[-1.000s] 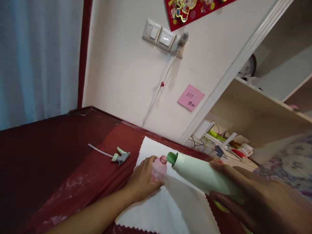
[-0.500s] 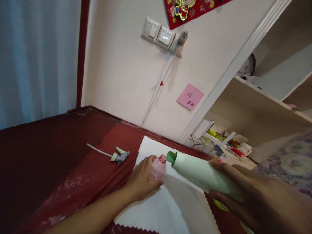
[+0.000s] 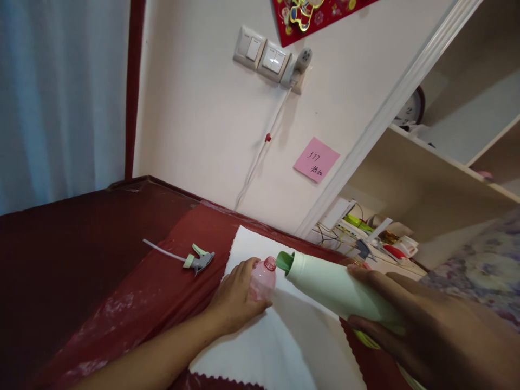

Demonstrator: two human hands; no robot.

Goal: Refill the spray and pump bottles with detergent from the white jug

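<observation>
My left hand (image 3: pixel 235 298) is wrapped round a pink clear spray bottle (image 3: pixel 263 281) without its top, standing on a white cloth (image 3: pixel 252 346) with zigzag edges. In my right hand (image 3: pixel 430 325) is a pale green bottle (image 3: pixel 329 284), tipped toward the left. The darker green spout (image 3: pixel 285 262) of the green bottle sits right by the pink bottle's open neck; I cannot make out liquid between them. A grey and green trigger spray head (image 3: pixel 199 260) with a white dip tube lies left of the cloth.
Dark red sheeting (image 3: pixel 154 287) covers part of the table. Behind stands a wall with switches (image 3: pixel 262 54) and a plugged-in cord (image 3: pixel 255 157). To the right, a shelf (image 3: pixel 450 162) and a cluttered white surface (image 3: pixel 394 260) stand near the green bottle.
The whole view has shifted very slightly. Both hands and both bottles keep the same placement relative to each other.
</observation>
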